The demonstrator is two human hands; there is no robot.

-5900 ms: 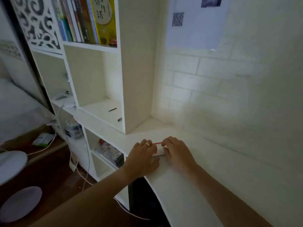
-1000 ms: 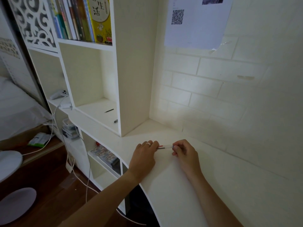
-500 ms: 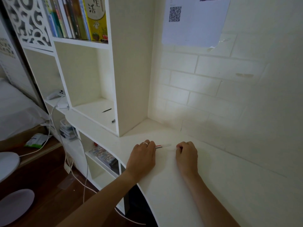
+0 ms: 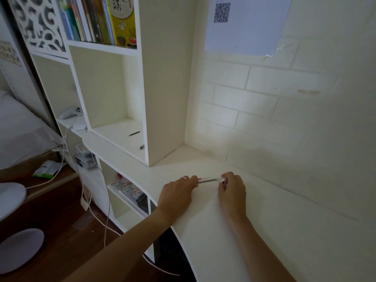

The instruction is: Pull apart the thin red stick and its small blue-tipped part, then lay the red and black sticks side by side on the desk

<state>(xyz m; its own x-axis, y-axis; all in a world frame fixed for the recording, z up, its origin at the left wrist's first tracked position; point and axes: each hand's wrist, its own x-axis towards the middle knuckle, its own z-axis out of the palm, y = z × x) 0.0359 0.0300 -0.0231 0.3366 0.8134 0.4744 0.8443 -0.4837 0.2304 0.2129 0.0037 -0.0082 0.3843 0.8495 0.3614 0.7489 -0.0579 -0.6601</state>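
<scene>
I see a thin clear pen lying low over the white surface, stretched between my two hands. My left hand has its fingers curled round the pen's red end; my right hand pinches the other end in its fingers. A dark refill sits just nearer me than the clear barrel.

pen ends: the pen runs under the fingers of the left hand and right hand; both tips hidden
left fingertips: curled out of sight
books: tops cut by the upper edge; spine lettering too small to read
paper sheet: top cropped
shelf item: perhaps a pen cap; too small to tell
</scene>
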